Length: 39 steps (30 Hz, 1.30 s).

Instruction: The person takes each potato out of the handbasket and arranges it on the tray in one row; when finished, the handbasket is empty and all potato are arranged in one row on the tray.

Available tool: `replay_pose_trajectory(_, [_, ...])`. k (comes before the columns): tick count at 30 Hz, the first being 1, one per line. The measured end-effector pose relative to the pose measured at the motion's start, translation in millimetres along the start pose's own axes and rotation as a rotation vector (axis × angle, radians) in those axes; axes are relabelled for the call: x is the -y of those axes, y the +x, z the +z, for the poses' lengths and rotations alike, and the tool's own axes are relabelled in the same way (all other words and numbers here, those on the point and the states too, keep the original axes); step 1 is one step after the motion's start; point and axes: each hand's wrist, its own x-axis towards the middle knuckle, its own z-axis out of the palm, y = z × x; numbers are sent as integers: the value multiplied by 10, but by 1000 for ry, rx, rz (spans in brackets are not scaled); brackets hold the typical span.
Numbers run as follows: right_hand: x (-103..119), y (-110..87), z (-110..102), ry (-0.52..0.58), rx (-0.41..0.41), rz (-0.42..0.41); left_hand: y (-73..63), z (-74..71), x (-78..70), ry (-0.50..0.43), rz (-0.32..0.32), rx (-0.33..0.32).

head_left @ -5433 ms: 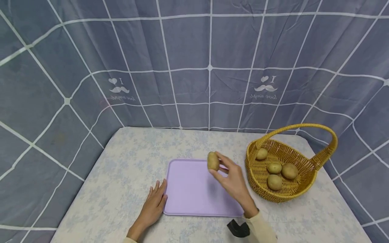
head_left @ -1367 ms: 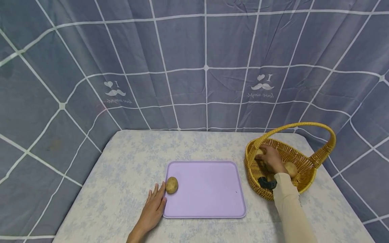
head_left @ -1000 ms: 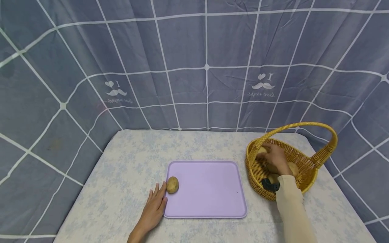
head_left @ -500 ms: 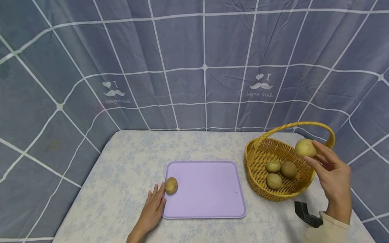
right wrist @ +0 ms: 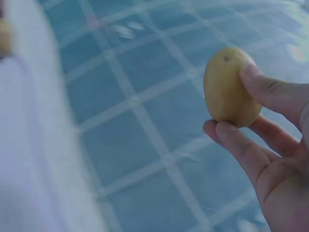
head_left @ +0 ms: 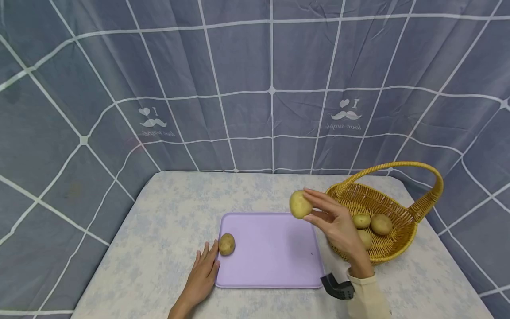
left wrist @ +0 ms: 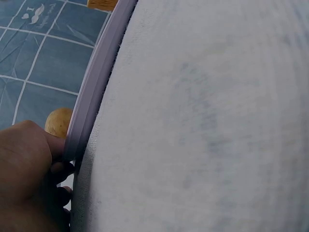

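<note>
Pinched between the thumb and fingers of my right hand (head_left: 334, 221) is a pale potato (head_left: 300, 204), held in the air over the far right corner of the lilac tray (head_left: 271, 252). The right wrist view shows this potato (right wrist: 231, 88) gripped at its side and lower end. A second, browner potato (head_left: 226, 244) lies on the tray by its left rim. My left hand (head_left: 202, 274) rests on the table with its fingers straight, touching the tray's left edge. In the left wrist view its thumb side meets the tray rim (left wrist: 99, 67).
To the right stands a yellow wicker basket (head_left: 398, 248) with a tall arched handle (head_left: 394, 165). Inside lie a small potato (head_left: 361, 220), a brown potato (head_left: 381, 224) and one partly behind my right hand (head_left: 365, 239). A grey-blue gridded curtain (head_left: 247, 115) hangs behind the patterned tablecloth (head_left: 171, 208).
My right hand set one potato on the tray's left side, reached into the basket, lifted out another and carried it left over the tray. The left hand has stayed at the tray's edge.
</note>
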Motion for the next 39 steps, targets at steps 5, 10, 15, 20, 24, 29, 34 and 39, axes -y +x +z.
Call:
replay_pose_trajectory(5, [-361, 83, 501, -88, 160, 167, -10, 5, 0, 6, -16, 5])
replay_pose_trajectory(10, [-813, 59, 885, -139, 296, 229, -13, 4, -6, 6, -14, -2])
replay_pose_trajectory(15, [-1037, 9, 1144, -190, 405, 261, -15, 1, -6, 10, -21, -2])
replay_pose_trajectory(20, [-1107, -31, 1303, -261, 468, 269, -12, 5, -4, 6, -14, -4])
replay_pose_trajectory(24, [-1119, -51, 1374, -297, 487, 271, -12, 6, -3, 5, -9, -8])
replay_pose_trajectory(29, [-1069, -51, 1381, -438, 531, 226, -9, 3, -5, 6, -10, -5])
replay_pose_trajectory(34, [-1036, -46, 1384, -509, 564, 198, -1, -3, -14, 7, -7, -9])
replay_pose_trajectory(39, [-1056, -81, 1407, -501, 583, 205, -6, -1, -12, 7, -11, -11])
